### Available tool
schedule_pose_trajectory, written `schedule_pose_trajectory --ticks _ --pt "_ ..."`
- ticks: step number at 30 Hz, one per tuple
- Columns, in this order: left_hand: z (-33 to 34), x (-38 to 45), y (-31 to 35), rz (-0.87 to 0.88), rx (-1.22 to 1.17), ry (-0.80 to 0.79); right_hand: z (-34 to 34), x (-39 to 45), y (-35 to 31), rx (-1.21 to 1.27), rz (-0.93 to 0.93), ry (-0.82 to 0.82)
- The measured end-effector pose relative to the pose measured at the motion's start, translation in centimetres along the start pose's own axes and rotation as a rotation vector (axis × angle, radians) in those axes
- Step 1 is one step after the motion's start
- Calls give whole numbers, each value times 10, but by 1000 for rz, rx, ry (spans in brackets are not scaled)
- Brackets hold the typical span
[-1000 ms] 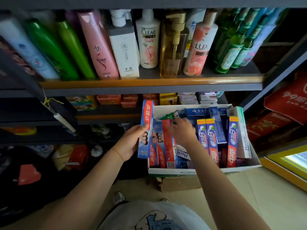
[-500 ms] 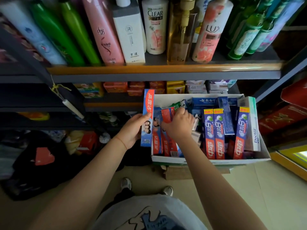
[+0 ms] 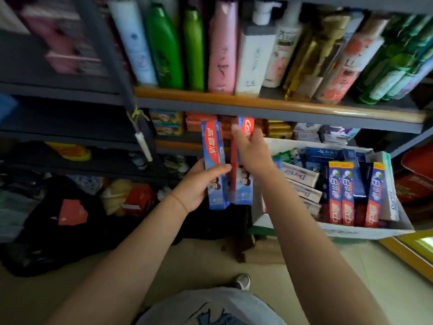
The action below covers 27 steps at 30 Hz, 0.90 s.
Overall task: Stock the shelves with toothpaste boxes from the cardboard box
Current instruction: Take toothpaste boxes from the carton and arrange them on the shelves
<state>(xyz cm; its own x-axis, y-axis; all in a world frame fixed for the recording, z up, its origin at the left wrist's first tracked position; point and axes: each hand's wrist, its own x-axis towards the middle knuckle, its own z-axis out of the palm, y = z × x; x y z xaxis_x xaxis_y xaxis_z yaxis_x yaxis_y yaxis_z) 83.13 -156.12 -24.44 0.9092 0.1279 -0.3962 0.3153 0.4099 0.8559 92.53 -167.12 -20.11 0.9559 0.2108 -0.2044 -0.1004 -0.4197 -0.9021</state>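
Observation:
My left hand [image 3: 199,184] grips a blue-and-red toothpaste box [image 3: 214,151] upright, left of the cardboard box [image 3: 351,231]. My right hand [image 3: 251,153] holds a second red-and-blue toothpaste box [image 3: 243,186] upright right beside the first, outside the carton's left wall. The white cardboard box sits at the right and holds several more toothpaste boxes [image 3: 341,191], blue-red ones standing and white ones lying tilted. Both held boxes reach up to the front of the lower shelf [image 3: 178,144].
An upper shelf [image 3: 269,104] carries a row of shampoo bottles [image 3: 222,50]. The lower shelf holds small soap packs [image 3: 167,123]. Dark bags and clutter [image 3: 70,214] fill the floor at left. A yellow-framed case [image 3: 412,249] is at the right edge. My shoe [image 3: 242,281] shows below.
My right hand has lifted a toothpaste box out of the carton and brought it left beside the box in my left hand. The view has swung left and upward.

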Motion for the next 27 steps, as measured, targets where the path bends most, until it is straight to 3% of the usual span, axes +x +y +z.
schedule_pose_trajectory --ticks 2,7,13,15,20,27 --pt "-43 -23 10 17 13 26 56 -17 -22 122 113 -164" --pt "-180 -90 42 62 -105 229 181 -81 -76 427 204 -370" --pt "-315 -166 74 205 -160 369 304 -145 -115 170 32 -628" --pt "-345 -181 87 213 -161 404 337 -156 -125 125 -26 -658" --pt "-403 -192 114 179 -203 439 400 -153 -149 110 53 -682" --pt "-480 -146 164 81 -158 382 474 -101 -180 75 31 -621"
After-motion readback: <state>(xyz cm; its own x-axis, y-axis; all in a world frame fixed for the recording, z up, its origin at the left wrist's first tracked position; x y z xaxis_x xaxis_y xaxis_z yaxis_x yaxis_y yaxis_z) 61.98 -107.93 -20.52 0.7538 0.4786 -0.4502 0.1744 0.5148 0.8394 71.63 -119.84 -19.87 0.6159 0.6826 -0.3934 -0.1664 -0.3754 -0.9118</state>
